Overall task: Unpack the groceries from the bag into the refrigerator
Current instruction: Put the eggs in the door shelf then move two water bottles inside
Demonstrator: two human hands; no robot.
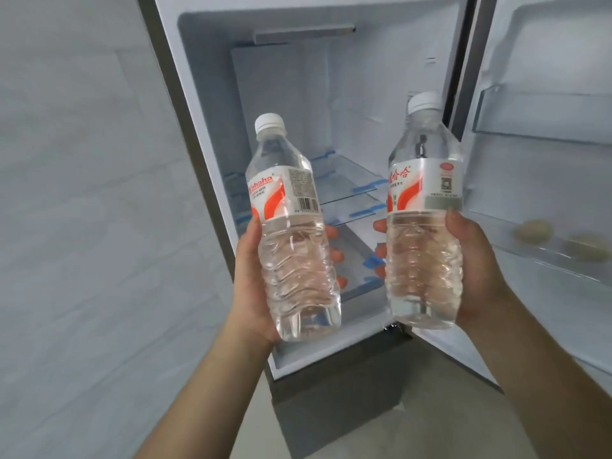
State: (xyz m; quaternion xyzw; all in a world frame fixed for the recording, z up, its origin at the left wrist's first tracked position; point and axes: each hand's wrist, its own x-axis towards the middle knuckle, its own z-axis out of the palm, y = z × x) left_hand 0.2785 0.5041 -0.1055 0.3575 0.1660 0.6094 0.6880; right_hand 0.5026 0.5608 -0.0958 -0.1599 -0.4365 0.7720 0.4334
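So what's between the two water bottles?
Nothing solid: the head view shows only a gap between left bottle and right bottle, with refrigerator shelves behind.

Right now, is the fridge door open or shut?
Open. The refrigerator door is swung out to the right, so the glass shelves inside show, and its door bin faces the camera.

This looks like a home kitchen, with a tall grey fridge (331,402) standing open against a pale tiled wall (82,193).
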